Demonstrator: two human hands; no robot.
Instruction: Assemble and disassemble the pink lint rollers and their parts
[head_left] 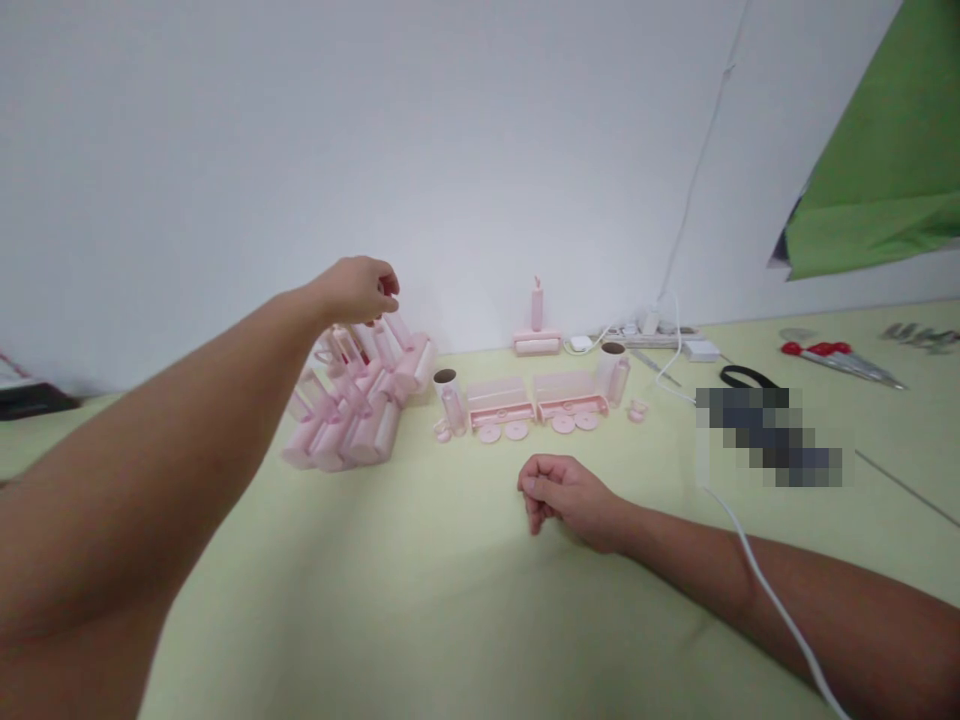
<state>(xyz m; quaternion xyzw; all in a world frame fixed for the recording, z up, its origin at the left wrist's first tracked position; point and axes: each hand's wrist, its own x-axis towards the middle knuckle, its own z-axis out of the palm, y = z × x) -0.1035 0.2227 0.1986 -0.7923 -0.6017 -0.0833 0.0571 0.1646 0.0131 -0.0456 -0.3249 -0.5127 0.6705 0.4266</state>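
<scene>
My left hand (366, 289) reaches over a heap of pink lint rollers (367, 425) at the left. Its thumb and fingers are bent but apart, and I see nothing between them. Some upright handles in the heap stand just under the hand; whether it touches one is hidden. On the table at centre right rests my right hand (566, 495), its fingers loosely curled in with nothing visible in them. Beyond it lie pink parts: two open roller cases (501, 412), several flat discs (489, 433), a paper roll (611, 365) and another roll (445, 385) with handle pieces.
By the wall stands a single pink lint roller (537, 342). At the right are a power strip (660, 340), a white box (701, 351), red-handled scissors (832, 355) and a blurred-out dark object (772, 440). A white cable (757, 570) crosses my right forearm.
</scene>
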